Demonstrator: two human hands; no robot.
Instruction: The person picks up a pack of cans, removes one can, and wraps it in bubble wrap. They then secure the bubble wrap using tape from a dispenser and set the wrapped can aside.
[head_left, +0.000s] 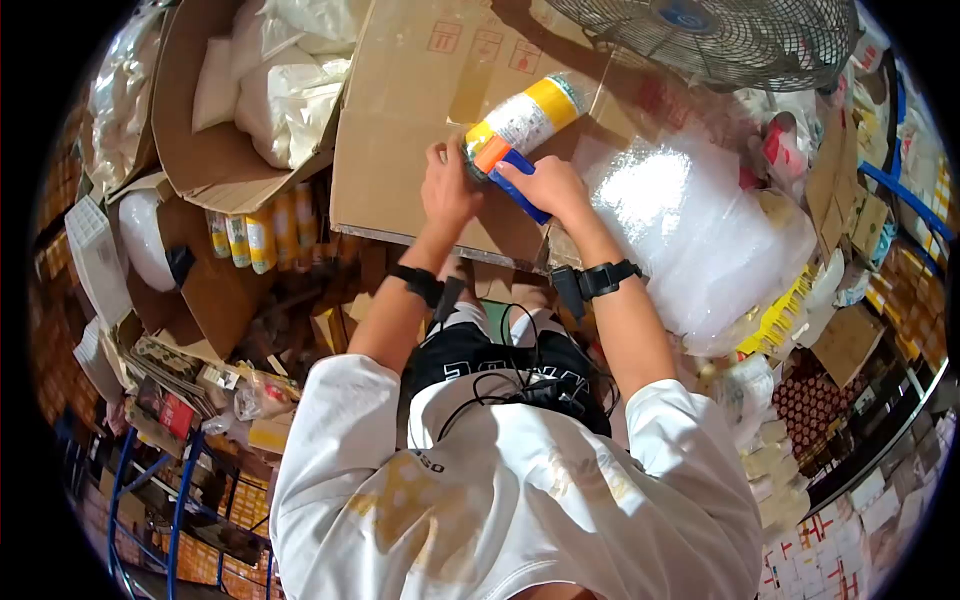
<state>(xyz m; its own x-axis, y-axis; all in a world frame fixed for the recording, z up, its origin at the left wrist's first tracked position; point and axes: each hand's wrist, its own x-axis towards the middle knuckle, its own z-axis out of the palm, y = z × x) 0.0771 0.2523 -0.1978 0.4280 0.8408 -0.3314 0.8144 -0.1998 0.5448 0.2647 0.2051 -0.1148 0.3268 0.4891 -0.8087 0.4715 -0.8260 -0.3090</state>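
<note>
Left hand [450, 190]: fingers curled narrow around the near end of the bottle, gripping it.
Right hand [548, 186]: closed on a blue flat piece [524, 188], whose upper end touches the bottle's orange band.
Bottle [522, 120]: yellow and white label; it lies slanted on the cardboard sheet, far end pointing up and right.
Cardboard sheet [410, 130]: its near edge runs just under both wrists; there is bare board to the left of the hands.
Bubble wrap [690, 220]: heaped just beside the right hand, closing off that side.
Fan [720, 35]: its wire guard is near the bottle's far end but apart from it.
Row of bottles [250, 240]: stands below the sheet's left corner, well apart from the hands.
Open carton [190, 150]: holds white bags [280, 95] and borders the sheet's left edge.
</note>
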